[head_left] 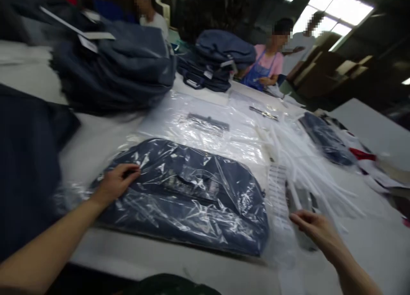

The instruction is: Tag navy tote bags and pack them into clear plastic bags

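In the middle of the table lies a dark blue bag (192, 214) inside a clear plastic bag (150, 205), its glossy film creased across the top. My left hand (117, 184) is at the upper left of this package, fingers curled and closed against the film; whether they pinch it is hidden. To the right, my right hand (312, 224) is closed in a pinch beside a printed label strip (278, 197). What those fingertips hold, if anything, is too small to make out. A grey item in clear plastic (306, 241) lies partly behind that hand.
Flat clear plastic bags (192, 107) lie beyond the package. White strips (307, 171) fan out at right. Dark blue bags are heaped at left (118, 68) and at the back (224, 47). A person in a blue apron (261, 71) stands across the table, with others behind.
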Available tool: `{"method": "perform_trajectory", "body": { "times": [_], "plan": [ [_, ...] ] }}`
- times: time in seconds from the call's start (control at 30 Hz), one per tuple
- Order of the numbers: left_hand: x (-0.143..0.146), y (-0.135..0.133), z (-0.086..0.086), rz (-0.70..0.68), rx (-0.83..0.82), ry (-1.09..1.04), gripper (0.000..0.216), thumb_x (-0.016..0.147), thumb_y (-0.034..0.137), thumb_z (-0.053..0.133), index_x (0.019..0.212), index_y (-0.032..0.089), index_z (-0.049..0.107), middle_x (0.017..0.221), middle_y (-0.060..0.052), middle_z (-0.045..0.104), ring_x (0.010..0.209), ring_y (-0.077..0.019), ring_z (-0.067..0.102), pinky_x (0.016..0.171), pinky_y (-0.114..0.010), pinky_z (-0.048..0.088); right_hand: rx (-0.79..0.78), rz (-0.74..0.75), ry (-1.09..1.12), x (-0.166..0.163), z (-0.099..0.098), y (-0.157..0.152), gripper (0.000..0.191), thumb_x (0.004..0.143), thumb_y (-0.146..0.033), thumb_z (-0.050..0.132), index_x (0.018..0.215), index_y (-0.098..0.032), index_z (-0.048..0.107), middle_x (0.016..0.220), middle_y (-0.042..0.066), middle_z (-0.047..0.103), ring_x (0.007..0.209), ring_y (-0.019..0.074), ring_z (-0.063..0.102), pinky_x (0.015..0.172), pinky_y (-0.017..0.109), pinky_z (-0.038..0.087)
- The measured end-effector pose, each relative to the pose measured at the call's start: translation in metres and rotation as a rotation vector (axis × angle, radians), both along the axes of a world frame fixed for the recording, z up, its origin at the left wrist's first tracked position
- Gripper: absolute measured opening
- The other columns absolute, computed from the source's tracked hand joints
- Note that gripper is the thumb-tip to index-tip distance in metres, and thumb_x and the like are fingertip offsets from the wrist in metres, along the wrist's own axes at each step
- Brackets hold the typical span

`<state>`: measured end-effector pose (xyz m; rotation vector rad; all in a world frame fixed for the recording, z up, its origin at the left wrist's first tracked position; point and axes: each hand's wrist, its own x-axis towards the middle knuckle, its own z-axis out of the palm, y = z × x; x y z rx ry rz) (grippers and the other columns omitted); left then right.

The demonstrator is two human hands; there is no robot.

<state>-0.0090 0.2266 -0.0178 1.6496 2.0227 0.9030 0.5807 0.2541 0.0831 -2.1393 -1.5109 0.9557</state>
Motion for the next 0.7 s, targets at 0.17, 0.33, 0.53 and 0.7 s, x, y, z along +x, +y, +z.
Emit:
{"method": "perform_trajectory", "body": {
  "times": [0.17,0.33,0.53,0.7],
  "plan": [
    [-0.005,0.0,-0.011,-0.064,0.131,-0.099,0.031,0.084,0.04,0.056,0.104,0.017,0.063,0.099,-0.007,0.066,0.096,-0.0213,0.06,0.093,-0.037,0.047,-0.127,0.828,0.308,-0.249,0.008,0.057,0.028,0.067,-0.045,0.071,0.058,-0.018,0.066,0.05,-0.003,0.053,0.048,0.0098,0.042,0.048,0.024,0.032],
    [-0.004,0.002,-0.02,-0.101,0.23,-0.086,0.021,0.086,0.024,0.051,0.101,0.018,0.064,0.096,-0.007,0.066,0.096,-0.0208,0.06,0.09,-0.038,0.049,-0.149,1.387,-0.088,-0.438,-0.038,0.045,0.031,0.065,-0.051,0.077,0.074,-0.022,0.071,0.074,0.0,0.07,0.069,0.0142,0.062,0.063,0.022,0.045],
    [-0.008,-0.001,-0.038,-0.146,0.287,-0.016,0.02,0.087,0.017,0.05,0.101,0.02,0.064,0.097,-0.006,0.067,0.098,-0.021,0.059,0.092,-0.041,0.047,-0.019,1.192,-0.537,-0.462,-0.047,0.078,0.04,0.069,-0.042,0.076,0.094,-0.012,0.07,0.102,0.021,0.07,0.098,0.0332,0.065,0.08,0.038,0.049],
    [-0.009,-0.003,-0.037,-0.115,0.338,0.036,0.018,0.088,0.023,0.055,0.105,0.02,0.063,0.107,-0.008,0.065,0.107,-0.0239,0.054,0.098,-0.045,0.042,-0.1,1.011,-0.43,-0.337,-0.031,0.038,0.022,0.081,-0.039,0.064,0.081,-0.018,0.069,0.082,0.009,0.072,0.078,0.0215,0.066,0.069,0.03,0.048]
  ]
}}
